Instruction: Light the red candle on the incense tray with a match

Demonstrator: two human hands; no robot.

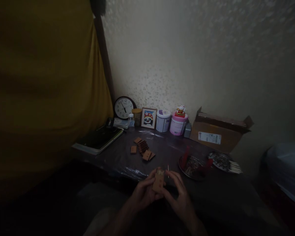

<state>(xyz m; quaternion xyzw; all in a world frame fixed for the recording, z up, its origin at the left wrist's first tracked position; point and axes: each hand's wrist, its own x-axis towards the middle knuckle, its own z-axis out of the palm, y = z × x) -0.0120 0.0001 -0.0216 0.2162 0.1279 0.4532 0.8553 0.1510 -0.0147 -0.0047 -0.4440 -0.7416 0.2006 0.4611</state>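
Observation:
In my left hand (145, 192) is a small tan matchbox (158, 183) with red marks on its face, tilted with its top end pulled out. Several pale matchsticks (160, 171) show in that end. My right hand (179, 195) is beside it, the thumb near the box's lower right edge. At its fingertips a single thin pale matchstick (168, 167) stands upright. Past my hands, more matchboxes (147, 155) lie in a loose pile on the dark table, some with their dark striking sides up. The dim light hides finer detail.
To the right are a round plate (179, 164) with red items and small bits, and another plate (217, 167) with pale sticks (235, 167). Behind stand an open cardboard box (211, 126), tubs (163, 121), a panda picture (148, 118) and a clock (124, 107). A book (98, 150) lies left.

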